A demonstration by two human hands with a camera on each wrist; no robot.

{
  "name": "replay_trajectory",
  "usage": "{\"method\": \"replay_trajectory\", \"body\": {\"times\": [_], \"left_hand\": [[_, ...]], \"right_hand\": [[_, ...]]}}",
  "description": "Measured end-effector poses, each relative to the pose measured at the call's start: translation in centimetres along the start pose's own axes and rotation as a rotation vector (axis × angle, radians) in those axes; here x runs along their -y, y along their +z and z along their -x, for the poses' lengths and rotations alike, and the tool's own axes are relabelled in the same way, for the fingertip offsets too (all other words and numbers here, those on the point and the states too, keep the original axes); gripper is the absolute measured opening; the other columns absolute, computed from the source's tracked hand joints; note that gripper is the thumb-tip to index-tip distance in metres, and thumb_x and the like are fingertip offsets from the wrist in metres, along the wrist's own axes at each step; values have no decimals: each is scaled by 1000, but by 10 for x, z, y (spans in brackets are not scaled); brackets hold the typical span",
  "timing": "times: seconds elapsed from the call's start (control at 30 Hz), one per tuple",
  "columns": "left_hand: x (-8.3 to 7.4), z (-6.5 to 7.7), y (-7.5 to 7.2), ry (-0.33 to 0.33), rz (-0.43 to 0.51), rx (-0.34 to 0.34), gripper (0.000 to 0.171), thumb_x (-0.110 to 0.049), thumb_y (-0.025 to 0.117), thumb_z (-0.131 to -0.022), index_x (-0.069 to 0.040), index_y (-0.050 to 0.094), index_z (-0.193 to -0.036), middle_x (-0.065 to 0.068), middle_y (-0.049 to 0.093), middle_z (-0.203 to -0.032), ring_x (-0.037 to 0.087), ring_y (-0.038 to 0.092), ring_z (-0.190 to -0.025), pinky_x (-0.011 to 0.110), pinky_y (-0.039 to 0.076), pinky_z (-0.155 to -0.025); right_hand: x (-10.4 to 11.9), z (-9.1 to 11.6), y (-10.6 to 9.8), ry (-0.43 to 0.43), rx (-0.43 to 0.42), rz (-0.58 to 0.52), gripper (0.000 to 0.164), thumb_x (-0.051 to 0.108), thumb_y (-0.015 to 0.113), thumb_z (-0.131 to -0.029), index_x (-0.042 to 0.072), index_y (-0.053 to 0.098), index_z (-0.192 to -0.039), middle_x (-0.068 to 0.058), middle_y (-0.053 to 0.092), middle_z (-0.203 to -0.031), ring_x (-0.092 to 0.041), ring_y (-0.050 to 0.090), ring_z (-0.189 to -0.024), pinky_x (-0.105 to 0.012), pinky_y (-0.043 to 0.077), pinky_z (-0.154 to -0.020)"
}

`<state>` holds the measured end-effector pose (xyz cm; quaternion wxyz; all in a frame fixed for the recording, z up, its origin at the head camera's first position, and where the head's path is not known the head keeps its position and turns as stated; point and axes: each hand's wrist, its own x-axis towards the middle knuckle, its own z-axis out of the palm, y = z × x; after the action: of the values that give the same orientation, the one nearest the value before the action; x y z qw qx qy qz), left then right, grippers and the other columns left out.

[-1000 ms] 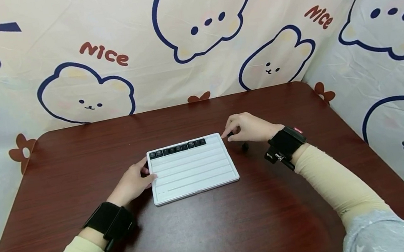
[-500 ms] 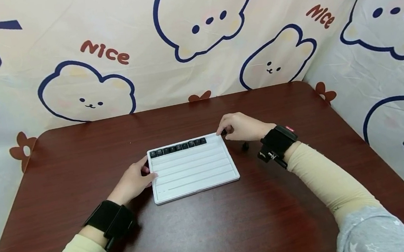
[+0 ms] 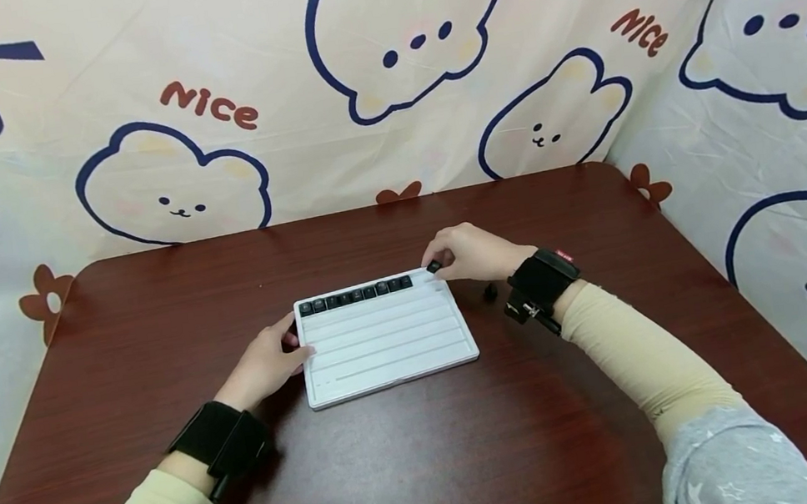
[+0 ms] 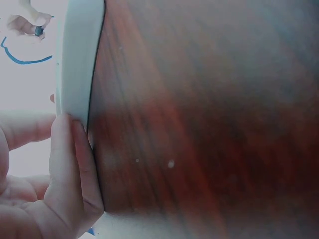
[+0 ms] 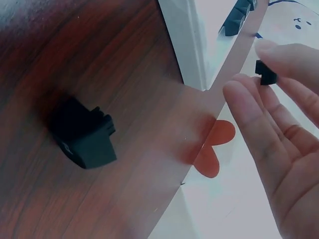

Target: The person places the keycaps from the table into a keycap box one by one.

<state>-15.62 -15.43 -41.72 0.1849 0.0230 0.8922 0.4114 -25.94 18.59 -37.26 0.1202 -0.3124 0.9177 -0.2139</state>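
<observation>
A white ridged tray [image 3: 391,339] lies slightly turned on the table, with a row of several black keycaps [image 3: 357,295] along its far ledge. My left hand [image 3: 262,365] grips the tray's left edge, thumb on top; in the left wrist view its fingers lie against the pale side wall [image 4: 79,55]. Over the tray's far right corner, my right hand [image 3: 475,252] pinches a black keycap [image 5: 266,72] between thumb and fingers. It is held right of the row, apart from the last keycap there. Another black keycap [image 5: 82,134] rests on the table below the right wrist.
The dark wood-grain table [image 3: 430,467] extends around the tray on all sides. Behind it and on the right hangs a pale cloth [image 3: 332,160] printed with cartoon bears, meeting the table's edges. Both wrists wear black straps.
My right hand has moved left from beside the tray to above its far right corner, bringing the pinched keycap along. The left hand and the tray have stayed nearly still.
</observation>
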Motion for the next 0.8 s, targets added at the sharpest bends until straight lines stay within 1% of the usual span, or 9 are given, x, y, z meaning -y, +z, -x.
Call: {"method": "replay_trajectory", "body": {"times": [0.2, 0.37, 0.63, 0.8], "left_hand": [[0, 0, 0, -8, 6, 6, 71, -9, 64, -101, 10, 26, -157, 18, 51, -110, 22, 56, -87, 28, 53, -72], [-1, 0, 0, -13, 10, 7, 71, -9, 64, -101, 10, 26, -157, 17, 50, -109, 22, 56, -87, 28, 53, -72], [0, -1, -1, -12, -23, -2, 71, -11, 66, -100, 9, 28, -157, 18, 52, -109, 22, 56, -85, 26, 49, -69], [-1, 0, -1, -19, -13, 2, 72, -11, 66, -100, 9, 27, -157, 18, 52, -109, 22, 54, -83, 26, 48, -68]], "right_hand": [[-2, -5, 2, -12, -20, 15, 19, 12, 83, -88, 8, 79, -106, -4, 68, -100, -19, 60, -89, -34, 52, -81], [-1, -10, 4, -16, -14, 19, 18, 15, 83, -89, 7, 80, -105, -5, 67, -101, -20, 62, -91, -34, 54, -82], [3, -18, 7, -5, -10, -9, 21, 9, 84, -86, 5, 80, -106, -7, 68, -103, -22, 63, -94, -34, 54, -84], [5, -20, 8, 17, 6, -33, 21, 7, 85, -85, 5, 81, -106, -8, 67, -105, -21, 64, -94, -33, 55, -85]]}}
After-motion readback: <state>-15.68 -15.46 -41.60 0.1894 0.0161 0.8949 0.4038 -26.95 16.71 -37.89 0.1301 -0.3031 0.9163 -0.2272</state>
